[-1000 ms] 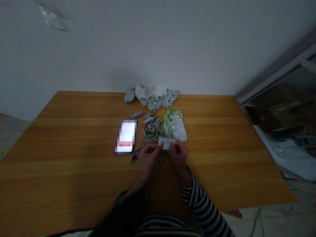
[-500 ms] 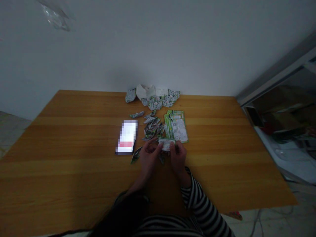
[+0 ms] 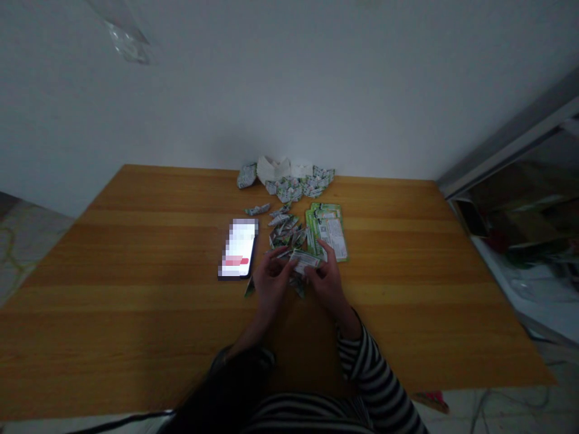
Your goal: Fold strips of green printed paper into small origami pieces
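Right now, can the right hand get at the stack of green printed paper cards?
Probably yes: the right hand sits just below the green printed paper cards, with nothing between them, though it is holding a small white-and-green card together with the left hand.

The screen of the black smartphone [image 3: 237,248] was blurred, the print on the green paper cards [image 3: 328,237] was too small to read, and the left hand [image 3: 272,282] hid one end of the green-and-white paper slip [image 3: 304,261].
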Tool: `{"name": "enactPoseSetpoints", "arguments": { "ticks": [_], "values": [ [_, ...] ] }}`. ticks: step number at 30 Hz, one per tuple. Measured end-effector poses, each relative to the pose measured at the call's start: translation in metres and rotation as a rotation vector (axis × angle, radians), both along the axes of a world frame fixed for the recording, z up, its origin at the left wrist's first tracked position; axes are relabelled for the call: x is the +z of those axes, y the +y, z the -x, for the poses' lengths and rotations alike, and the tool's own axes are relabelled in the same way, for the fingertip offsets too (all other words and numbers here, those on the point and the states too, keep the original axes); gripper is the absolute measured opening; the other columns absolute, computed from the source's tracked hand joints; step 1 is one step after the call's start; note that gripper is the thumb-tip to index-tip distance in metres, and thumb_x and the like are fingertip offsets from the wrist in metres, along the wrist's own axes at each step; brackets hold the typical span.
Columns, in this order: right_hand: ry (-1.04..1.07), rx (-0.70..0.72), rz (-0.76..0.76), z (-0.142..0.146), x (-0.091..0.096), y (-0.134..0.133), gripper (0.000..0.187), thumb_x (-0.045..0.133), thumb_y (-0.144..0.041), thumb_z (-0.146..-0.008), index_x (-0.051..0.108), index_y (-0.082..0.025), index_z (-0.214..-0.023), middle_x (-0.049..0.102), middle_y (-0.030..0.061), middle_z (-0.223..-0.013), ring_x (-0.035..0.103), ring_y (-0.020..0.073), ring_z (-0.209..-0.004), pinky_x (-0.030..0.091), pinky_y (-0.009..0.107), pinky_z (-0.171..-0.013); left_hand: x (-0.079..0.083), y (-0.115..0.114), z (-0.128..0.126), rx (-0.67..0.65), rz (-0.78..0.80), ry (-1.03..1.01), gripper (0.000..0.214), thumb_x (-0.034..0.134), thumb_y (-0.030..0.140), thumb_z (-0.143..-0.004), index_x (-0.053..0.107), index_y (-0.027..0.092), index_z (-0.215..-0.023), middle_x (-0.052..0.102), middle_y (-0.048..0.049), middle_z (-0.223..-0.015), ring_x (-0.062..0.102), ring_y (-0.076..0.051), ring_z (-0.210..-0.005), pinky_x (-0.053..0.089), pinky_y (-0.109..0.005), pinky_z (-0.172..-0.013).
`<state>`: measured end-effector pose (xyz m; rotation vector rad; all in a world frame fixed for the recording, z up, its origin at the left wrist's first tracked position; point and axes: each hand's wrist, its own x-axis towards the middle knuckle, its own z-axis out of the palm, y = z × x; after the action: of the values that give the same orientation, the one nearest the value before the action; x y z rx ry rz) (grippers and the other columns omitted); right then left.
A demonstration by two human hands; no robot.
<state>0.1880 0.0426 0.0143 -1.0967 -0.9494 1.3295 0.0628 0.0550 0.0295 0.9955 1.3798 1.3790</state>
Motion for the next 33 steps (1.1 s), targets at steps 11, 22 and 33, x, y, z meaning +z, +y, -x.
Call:
{"name": "enactPoseSetpoints", "arguments": {
  "ticks": [11, 22, 33],
  "values": [
    [-0.274, 0.032, -0.068, -0.015, -0.011, 0.005, 0.018, 0.065, -0.028, -0.080, 0.071, -0.019, -0.094, 0.074, 0.0052, -0.087, 0.068, 0.0198, -0.074, 0.056, 0.033, -0.068, -0.009, 0.012, 0.018, -0.278, 0.001, 0.121, 0.027, 0.077, 0.029, -0.065, 0.076, 0.019, -0.090, 0.074, -0.0039, -0.073, 0.065, -0.017, -0.061, 0.052, -0.026, -0.056],
    [-0.197, 0.093, -0.045, -0.004, -0.011, 0.002, 0.017, 0.066, -0.035, -0.079, 0.062, -0.019, -0.082, 0.065, -0.0017, -0.065, 0.060, 0.0142, -0.055, 0.049, 0.024, -0.050, -0.008, 0.015, 0.026, -0.311, -0.062, 0.227, 0.013, 0.071, 0.027, -0.069, 0.071, 0.019, -0.060, 0.067, -0.0015, -0.057, 0.058, -0.017, -0.057, 0.045, -0.024, -0.054],
    [-0.265, -0.258, -0.120, 0.003, -0.016, -0.001, 0.027, 0.064, -0.035, -0.082, 0.047, -0.020, -0.066, 0.045, -0.0057, -0.062, 0.043, 0.0099, -0.055, 0.038, 0.021, -0.051, -0.014, 0.007, 0.009, -0.259, -0.039, 0.186, 0.019, 0.061, 0.032, -0.081, 0.069, 0.017, -0.074, 0.065, -0.0013, -0.067, 0.057, -0.016, -0.063, 0.045, -0.023, -0.058]
  ]
}}
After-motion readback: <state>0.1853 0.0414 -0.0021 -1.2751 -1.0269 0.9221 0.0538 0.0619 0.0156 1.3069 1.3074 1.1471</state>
